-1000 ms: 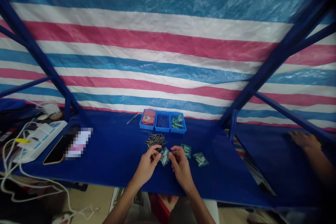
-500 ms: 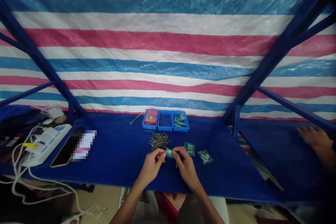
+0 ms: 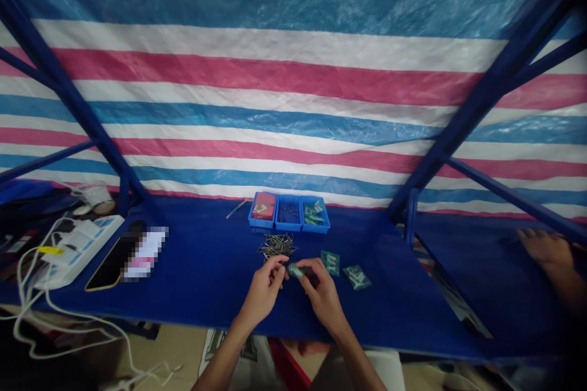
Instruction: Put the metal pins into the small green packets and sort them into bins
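A small greenish plastic bag point(image 3: 293, 270) is pinched between the thumb and fingers of my right hand point(image 3: 321, 288). My left hand point(image 3: 266, 284) is curled close by on its left, thumb and fingers drawn together; whether anything sits between them is too small to make out. Just beyond my left fingers lies a pile of screws point(image 3: 277, 244). Two more small bags with pale pieces inside, a nearer-to-hand bag point(image 3: 331, 263) and a farther bag point(image 3: 356, 277), lie flat to the right of my right hand.
Three joined blue bins point(image 3: 288, 226) stand at the back, holding reddish, dark and green contents. A thin tool point(image 3: 236, 209) lies left of them. A phone point(image 3: 110, 266) and white power strip point(image 3: 80, 256) with cables are at left. Another person's hand point(image 3: 545, 248) rests at far right.
The bag was stretched between both hands; now it is turned and sits in my right fingers, and my left fingertips have shifted slightly away from it.
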A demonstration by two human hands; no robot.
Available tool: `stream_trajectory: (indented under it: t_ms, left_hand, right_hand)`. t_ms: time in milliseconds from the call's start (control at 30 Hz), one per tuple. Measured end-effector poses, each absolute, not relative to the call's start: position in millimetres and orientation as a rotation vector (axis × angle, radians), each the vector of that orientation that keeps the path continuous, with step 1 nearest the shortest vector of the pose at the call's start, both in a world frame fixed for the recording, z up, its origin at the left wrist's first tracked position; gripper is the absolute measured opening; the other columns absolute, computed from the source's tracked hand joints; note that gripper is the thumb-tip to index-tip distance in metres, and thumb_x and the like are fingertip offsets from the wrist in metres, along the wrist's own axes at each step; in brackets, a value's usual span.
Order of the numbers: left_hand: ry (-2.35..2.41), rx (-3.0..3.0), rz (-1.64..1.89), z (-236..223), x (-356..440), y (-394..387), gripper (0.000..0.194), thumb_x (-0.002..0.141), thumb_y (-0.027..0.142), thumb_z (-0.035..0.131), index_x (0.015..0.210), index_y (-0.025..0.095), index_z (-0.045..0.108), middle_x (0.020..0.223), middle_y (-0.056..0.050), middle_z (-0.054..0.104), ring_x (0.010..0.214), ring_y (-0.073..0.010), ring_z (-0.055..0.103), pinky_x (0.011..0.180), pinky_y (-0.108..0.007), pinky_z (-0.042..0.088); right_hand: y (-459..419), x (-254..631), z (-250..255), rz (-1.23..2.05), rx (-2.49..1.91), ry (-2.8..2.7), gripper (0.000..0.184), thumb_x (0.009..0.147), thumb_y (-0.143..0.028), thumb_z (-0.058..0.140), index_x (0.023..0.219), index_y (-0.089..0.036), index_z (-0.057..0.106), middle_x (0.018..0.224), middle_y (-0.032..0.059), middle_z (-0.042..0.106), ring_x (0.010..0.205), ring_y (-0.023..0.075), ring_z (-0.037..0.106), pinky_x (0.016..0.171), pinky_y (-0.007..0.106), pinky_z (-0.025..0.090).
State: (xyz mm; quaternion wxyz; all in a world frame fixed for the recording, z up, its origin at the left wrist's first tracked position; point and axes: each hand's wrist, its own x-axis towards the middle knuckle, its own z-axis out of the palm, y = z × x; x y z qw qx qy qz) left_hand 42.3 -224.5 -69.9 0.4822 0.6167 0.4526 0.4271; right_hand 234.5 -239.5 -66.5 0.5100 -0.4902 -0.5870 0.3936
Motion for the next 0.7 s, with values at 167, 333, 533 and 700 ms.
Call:
stream_trajectory:
  t_ms: [167,333,533,700]
  left_hand:
    - [1.076,1.484,1.079,-71.0,42.0,-224.4,0.046,0.107,0.054,0.051,0.137,0.022,0.060,0.092,-0.005,0.069,0.072,-0.0155,0.061,0.063,-0.024,0.049]
    - [1.095,1.519,1.071,-69.4,41.0,-224.7,0.044,0.106,0.054,0.051,0.132,0.021,0.064,0.090,-0.005,0.070,0.071,-0.0156,0.062,0.068,-0.026,0.051]
    - [1.094,1.560,1.065,-66.7,41.0,-225.6,0.042,0.106,0.054,0.052,0.127,0.021,0.068,0.088,-0.004,0.070,0.072,-0.0162,0.062,0.069,-0.026,0.050]
    - [1.097,1.537,1.075,-66.2,41.5,-225.8,0.040,0.106,0.054,0.052,0.121,0.021,0.071,0.087,-0.004,0.070,0.070,-0.0154,0.062,0.067,-0.025,0.049]
  right_hand:
    - [-234.1,236.0,-68.2,0.947,-1.269,-1.233,0.036,0.096,-0.059,0.067,0.103,-0.024,0.070,0.078,0.0027,0.064,0.054,0.0170,0.054,0.043,0.028,0.046]
    - [-202.5,250.3,-46.8,0.904,-1.261,-1.048,0.048,0.089,-0.065,0.073,0.107,-0.021,0.068,0.068,-0.0013,0.063,0.048,0.0151,0.054,0.039,0.025,0.044]
    - [-159.2,265.0,-18.5,0.937,-1.236,-0.906,0.061,0.085,-0.070,0.073,0.118,-0.019,0.068,0.095,0.0096,0.078,0.066,0.0212,0.070,0.046,0.028,0.051]
    - [-171.7,262.3,-40.2,0.779,-1.384,-1.148,0.054,0.092,-0.067,0.065,0.118,-0.020,0.068,0.094,0.0096,0.078,0.067,0.0226,0.069,0.049,0.029,0.050]
